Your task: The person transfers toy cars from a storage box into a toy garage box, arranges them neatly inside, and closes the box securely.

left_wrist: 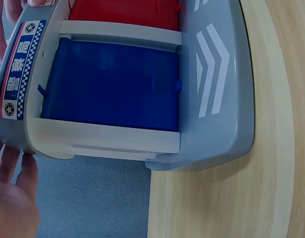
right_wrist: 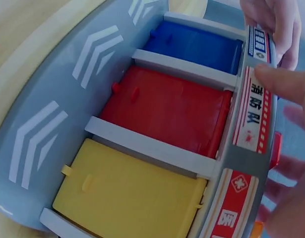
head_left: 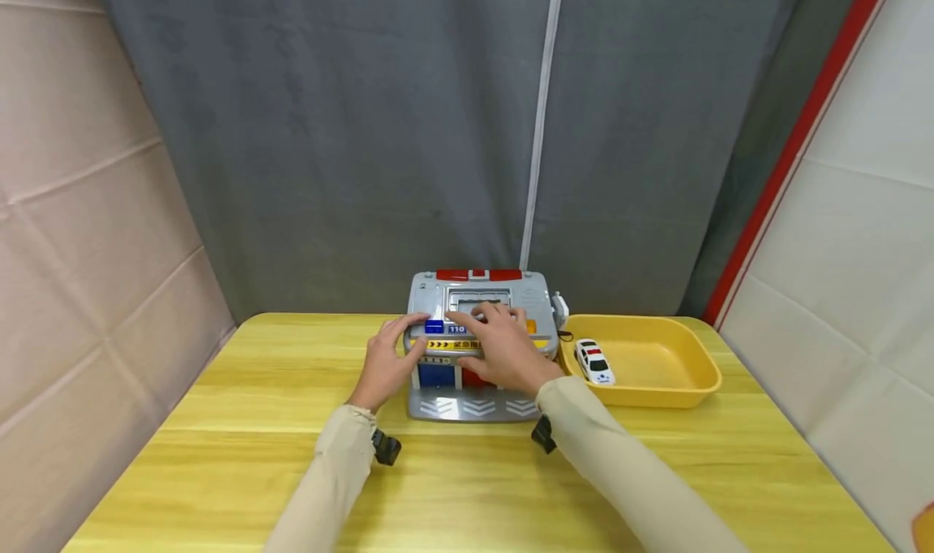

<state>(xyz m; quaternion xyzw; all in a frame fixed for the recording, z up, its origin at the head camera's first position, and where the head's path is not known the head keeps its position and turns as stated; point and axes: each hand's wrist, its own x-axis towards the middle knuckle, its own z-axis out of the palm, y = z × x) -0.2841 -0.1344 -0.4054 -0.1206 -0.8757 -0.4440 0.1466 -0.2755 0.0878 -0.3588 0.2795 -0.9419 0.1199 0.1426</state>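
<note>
If the right hand (head_left: 503,346) bears down harder than the left hand (head_left: 383,358), the toy rescue garage (head_left: 456,345) could tip or skid, since both touch it high on its roof; a slide rightward might jostle the yellow tray (head_left: 649,354) just beside it and the white police car (head_left: 594,364) inside. The garage stands upright toward the far side of the wooden surface (head_left: 219,456). The left hand curves round the roof's left end, thumb and forefinger parted; the right hand arches over its near edge, thumb against the red-and-white sign (right_wrist: 249,111), fingers bent above, how firmly I cannot tell.
</note>
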